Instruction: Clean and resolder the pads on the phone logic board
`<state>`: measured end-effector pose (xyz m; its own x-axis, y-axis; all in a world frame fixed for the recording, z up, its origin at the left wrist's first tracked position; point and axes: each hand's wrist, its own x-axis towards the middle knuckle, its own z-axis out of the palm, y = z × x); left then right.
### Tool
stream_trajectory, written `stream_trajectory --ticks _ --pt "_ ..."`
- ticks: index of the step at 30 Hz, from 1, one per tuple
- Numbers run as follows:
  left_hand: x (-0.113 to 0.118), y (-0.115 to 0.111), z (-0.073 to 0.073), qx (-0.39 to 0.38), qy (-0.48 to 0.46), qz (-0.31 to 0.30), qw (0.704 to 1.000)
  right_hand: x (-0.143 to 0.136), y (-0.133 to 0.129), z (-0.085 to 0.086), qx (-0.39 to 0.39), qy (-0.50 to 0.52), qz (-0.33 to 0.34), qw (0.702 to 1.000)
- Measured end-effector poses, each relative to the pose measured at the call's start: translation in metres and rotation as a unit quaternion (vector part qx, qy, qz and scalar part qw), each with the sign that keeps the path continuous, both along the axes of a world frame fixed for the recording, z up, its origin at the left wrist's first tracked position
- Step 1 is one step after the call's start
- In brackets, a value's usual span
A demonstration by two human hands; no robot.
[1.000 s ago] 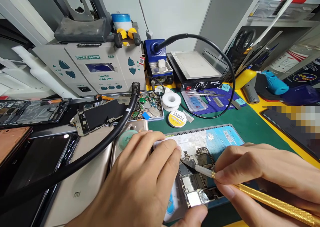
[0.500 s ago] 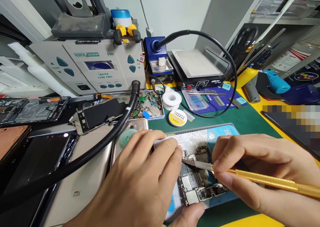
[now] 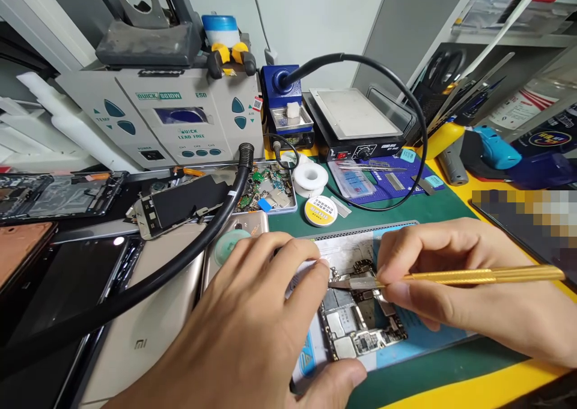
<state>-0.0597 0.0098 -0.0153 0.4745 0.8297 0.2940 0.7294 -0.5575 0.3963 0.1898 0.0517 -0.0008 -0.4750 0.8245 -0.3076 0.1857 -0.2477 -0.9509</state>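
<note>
My desk is yellow (image 3: 478, 391), with a green mat (image 3: 430, 368) over much of it. Directly on that mat I see a blue-and-white pad (image 3: 433, 325), a round tin (image 3: 321, 212) with a yellow-and-white label, a white spool (image 3: 311, 189) just behind the tin, and a purple sheet (image 3: 378, 184). To the right I find a dark slab (image 3: 505, 229) lying flat on the desk's yellow part.

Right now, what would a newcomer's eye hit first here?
The golden knife in the right hand, its blade at the upper left of the circuit board. Then the left hand, large in the centre foreground. Behind it, a thick black hose sweeps from the grey station down to the left edge.
</note>
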Motion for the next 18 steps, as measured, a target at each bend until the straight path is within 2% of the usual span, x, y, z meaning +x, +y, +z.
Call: stream_trajectory --ticks 3,7,8,18 --pt "-0.001 0.003 -0.001 -0.001 -0.005 -0.018 1.0 0.003 0.004 -0.001 -0.008 -0.002 0.006 1.0" --pt "-0.003 0.003 -0.002 -0.029 -0.005 0.023 0.999 0.005 0.009 0.0 -0.016 -0.007 0.005 1.0" --pt "-0.003 0.003 -0.002 -0.019 -0.016 0.002 1.0 0.005 0.011 0.0 -0.016 -0.012 0.006 1.0" --pt "-0.004 0.001 0.001 -0.032 -0.026 0.013 0.999 0.005 0.014 0.0 -0.029 -0.049 -0.003 0.998"
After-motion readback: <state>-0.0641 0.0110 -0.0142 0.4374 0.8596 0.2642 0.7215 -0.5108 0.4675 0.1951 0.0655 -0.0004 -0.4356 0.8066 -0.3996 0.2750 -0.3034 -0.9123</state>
